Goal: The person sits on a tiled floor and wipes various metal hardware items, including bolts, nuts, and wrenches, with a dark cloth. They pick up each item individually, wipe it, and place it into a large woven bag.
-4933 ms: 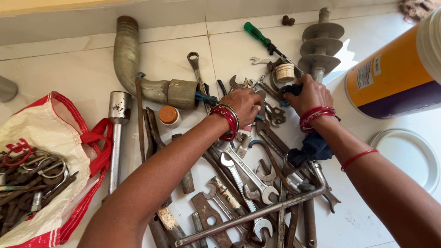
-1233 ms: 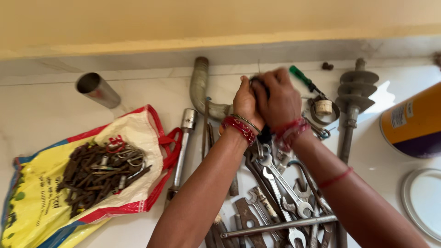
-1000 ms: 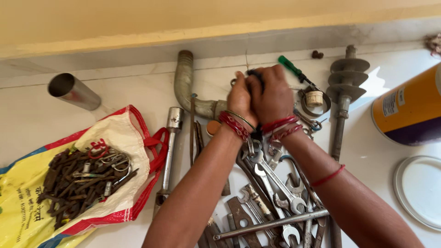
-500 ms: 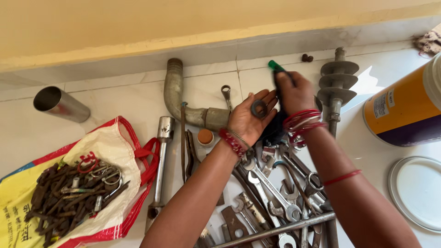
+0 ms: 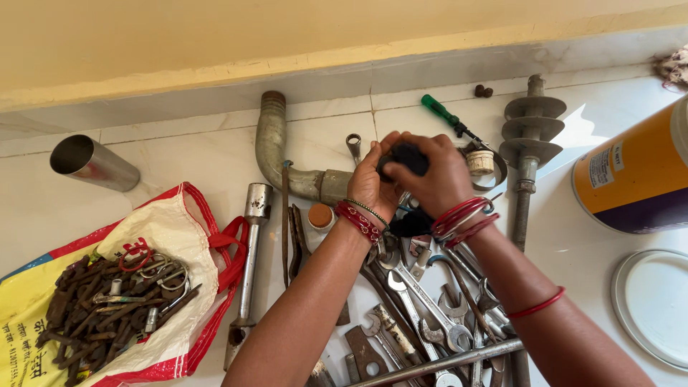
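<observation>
My left hand (image 5: 368, 180) and my right hand (image 5: 438, 178) meet above a pile of spanners (image 5: 423, 308) on the white tiled floor. My right hand grips a dark blue cloth (image 5: 405, 155) and presses it into my curled left hand. A loose end of the cloth hangs below the hands. The small metal ring that lay in my left palm half a second ago is hidden under the cloth. Both wrists carry red bangles.
A bent grey pipe (image 5: 272, 143), a green screwdriver (image 5: 438, 111) and a ribbed metal bolt (image 5: 529, 129) lie by the wall. At left are a yellow-and-red bag (image 5: 193, 236) of rusty parts, a steel tube (image 5: 89, 161) and a socket wrench (image 5: 251, 244). An orange bucket (image 5: 638, 179) and white lid (image 5: 656, 301) are at right.
Half a second ago my left palm was open with a metal ring on it and my right hand held the cloth beside it. Now the hands have closed together over the ring.
</observation>
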